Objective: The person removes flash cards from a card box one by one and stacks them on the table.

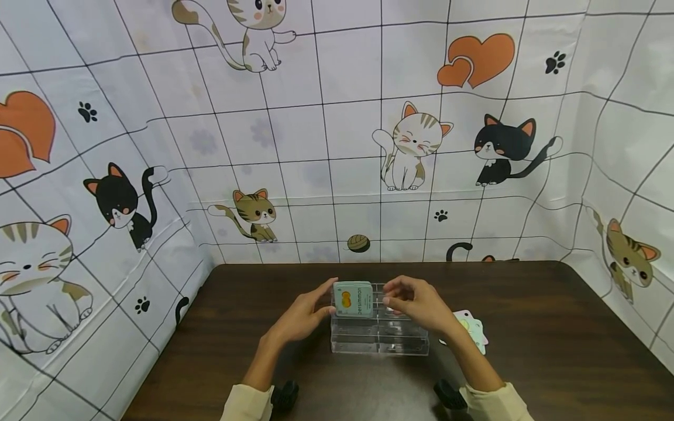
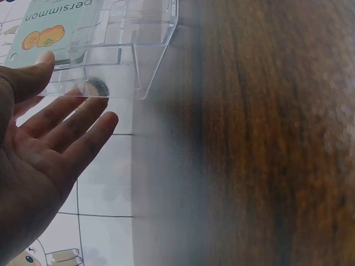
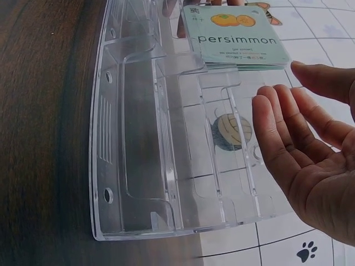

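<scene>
A stack of pale green fruit cards point(image 1: 354, 299), the front one printed "persimmon", leans in the back left compartment of a clear plastic tiered rack point(image 1: 402, 345). My left hand point(image 1: 302, 313) is at the stack's left edge. In the left wrist view its thumb point(image 2: 39, 69) touches the front card near a corner, and the other fingers stretch out loosely beside the rack. My right hand point(image 1: 418, 301) hovers over the rack's back right part with nothing in it. From the right wrist, its thumb tip point(image 3: 299, 69) appears close to the stack's corner, the fingers gently bent.
Several loose cards point(image 1: 474, 332) lie on the dark wooden table point(image 1: 532, 333), right of the rack and partly behind my right forearm. Black wrist straps point(image 1: 285, 396) show at both sleeves. A white cloth point(image 1: 353, 134) with cat drawings hangs behind the table and along its sides.
</scene>
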Motion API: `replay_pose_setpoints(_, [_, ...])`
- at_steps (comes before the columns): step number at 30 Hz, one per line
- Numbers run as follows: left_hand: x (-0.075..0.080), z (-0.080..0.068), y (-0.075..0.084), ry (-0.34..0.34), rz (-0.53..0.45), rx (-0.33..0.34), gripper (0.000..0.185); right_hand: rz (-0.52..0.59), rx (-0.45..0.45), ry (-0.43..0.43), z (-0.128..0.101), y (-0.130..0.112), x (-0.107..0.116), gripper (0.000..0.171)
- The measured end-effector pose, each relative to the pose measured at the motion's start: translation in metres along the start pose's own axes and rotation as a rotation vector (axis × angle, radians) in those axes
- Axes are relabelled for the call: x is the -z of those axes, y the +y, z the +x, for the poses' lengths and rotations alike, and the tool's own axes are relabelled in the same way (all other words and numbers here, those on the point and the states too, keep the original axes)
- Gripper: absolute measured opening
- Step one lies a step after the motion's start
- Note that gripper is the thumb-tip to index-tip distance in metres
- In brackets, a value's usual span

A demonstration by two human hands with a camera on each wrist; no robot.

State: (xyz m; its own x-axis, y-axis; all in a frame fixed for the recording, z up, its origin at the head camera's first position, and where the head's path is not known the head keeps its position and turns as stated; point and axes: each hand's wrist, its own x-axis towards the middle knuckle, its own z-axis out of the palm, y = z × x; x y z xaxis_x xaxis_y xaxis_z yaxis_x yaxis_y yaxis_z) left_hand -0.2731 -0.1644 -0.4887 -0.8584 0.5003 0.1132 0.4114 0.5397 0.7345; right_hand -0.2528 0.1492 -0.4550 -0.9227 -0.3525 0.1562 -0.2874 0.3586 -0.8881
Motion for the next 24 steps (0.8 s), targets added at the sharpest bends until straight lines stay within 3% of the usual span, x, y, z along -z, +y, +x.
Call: replay_pose_setpoints(24, [0.0002, 0.0015, -0.0028, -0.012, -0.026, -0.006, 0.072, 0.002, -0.015, 0.035, 0.0036, -0.0057, -0.0079, 0.024])
